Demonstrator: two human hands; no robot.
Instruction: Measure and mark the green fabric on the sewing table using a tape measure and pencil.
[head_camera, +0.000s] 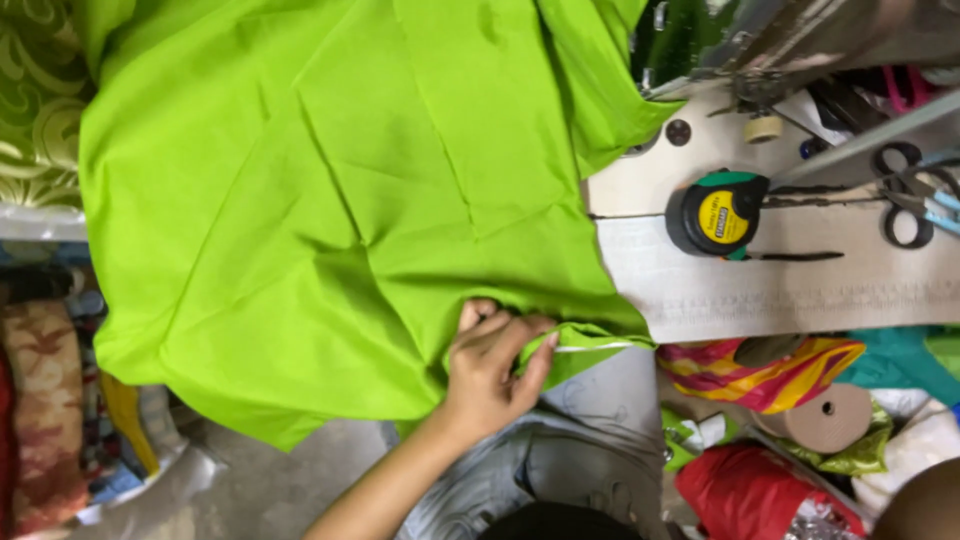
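One hand (490, 365) shows, reaching up from the lower edge of the view; which of the two it is I cannot tell for sure, though I take it for the left. Its fingers (535, 355) are pressed together, pinching a folded hem of the green cloth (330, 200) at the cloth's lower right corner, just off the bench's (800, 280) near edge. The cloth spreads wide to the left of the bench, hanging partly over it. On the bench lie a tape measure (718, 213) and, near its far right edge, scissors (908, 195). The other hand is out of sight. To do this well, I judge, keep the fold thin and even, the pinch close to the crease, and the cloth flat so the hem does not twist
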